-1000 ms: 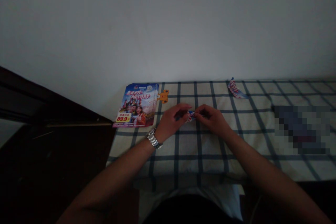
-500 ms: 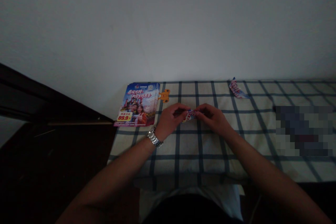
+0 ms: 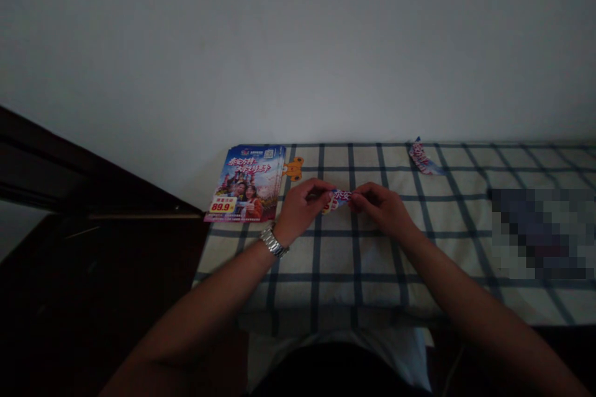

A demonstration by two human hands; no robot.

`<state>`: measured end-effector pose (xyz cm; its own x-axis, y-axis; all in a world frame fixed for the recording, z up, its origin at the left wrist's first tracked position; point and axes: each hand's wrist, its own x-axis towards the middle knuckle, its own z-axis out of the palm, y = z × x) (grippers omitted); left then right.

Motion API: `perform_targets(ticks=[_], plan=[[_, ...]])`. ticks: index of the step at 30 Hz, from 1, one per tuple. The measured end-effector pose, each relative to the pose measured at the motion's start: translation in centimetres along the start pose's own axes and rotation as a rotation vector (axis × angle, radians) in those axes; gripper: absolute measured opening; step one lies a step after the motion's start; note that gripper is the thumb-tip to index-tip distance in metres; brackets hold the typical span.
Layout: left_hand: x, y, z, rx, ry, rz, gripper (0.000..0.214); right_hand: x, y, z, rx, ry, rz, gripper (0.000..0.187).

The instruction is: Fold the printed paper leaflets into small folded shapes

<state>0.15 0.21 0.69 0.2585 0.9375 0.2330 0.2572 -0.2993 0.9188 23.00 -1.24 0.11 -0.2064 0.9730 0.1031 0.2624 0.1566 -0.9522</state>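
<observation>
A small folded piece of printed paper (image 3: pixel 339 196), blue, white and red, is held just above the checked cloth (image 3: pixel 354 260). My left hand (image 3: pixel 300 208), with a metal watch on its wrist, pinches the paper's left end. My right hand (image 3: pixel 382 208) pinches its right end. The fingers of both hands are curled and closed round the paper, which shows only between the two hands.
A stack of colourful flyers (image 3: pixel 246 183) lies at the cloth's far left, with a small orange figure (image 3: pixel 294 169) beside it. Another folded paper piece (image 3: pixel 421 157) lies at the back near the wall. A blurred dark patch (image 3: pixel 540 232) is on the right. Dark furniture (image 3: pixel 93 211) stands left.
The hands have drawn slightly apart, so more of the folded paper shows between them. The view has shifted a little.
</observation>
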Motion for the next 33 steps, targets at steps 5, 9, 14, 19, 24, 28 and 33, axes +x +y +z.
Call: perform_targets(ticks=[5,9,14,19,24,28,33], plan=[[0.05,-0.06,-0.09,0.002,-0.003,0.004,0.016,-0.03,-0.28,-0.22,-0.036,-0.011,0.0,0.031],[0.05,-0.12,-0.14,0.021,0.003,0.017,0.017,-0.04,-0.46,-0.35,-0.022,-0.033,0.024,0.034],[0.1,-0.11,-0.19,0.005,0.003,0.017,0.019,-0.04,-0.67,-0.36,0.006,-0.027,0.03,0.036],[0.2,-0.14,-0.26,-0.03,0.035,0.014,0.017,0.08,-0.52,-0.36,0.032,0.029,0.03,0.034],[0.18,-0.15,-0.18,-0.035,0.037,0.017,0.018,0.18,-0.12,-0.38,0.015,0.102,0.009,0.032],[0.15,-0.16,-0.08,-0.041,0.027,0.009,0.017,0.22,-0.12,-0.42,-0.009,0.127,0.011,0.032],[0.12,-0.3,-0.05,-0.04,0.027,0.004,0.017,0.22,-0.17,-0.43,-0.032,0.152,0.01,0.033]])
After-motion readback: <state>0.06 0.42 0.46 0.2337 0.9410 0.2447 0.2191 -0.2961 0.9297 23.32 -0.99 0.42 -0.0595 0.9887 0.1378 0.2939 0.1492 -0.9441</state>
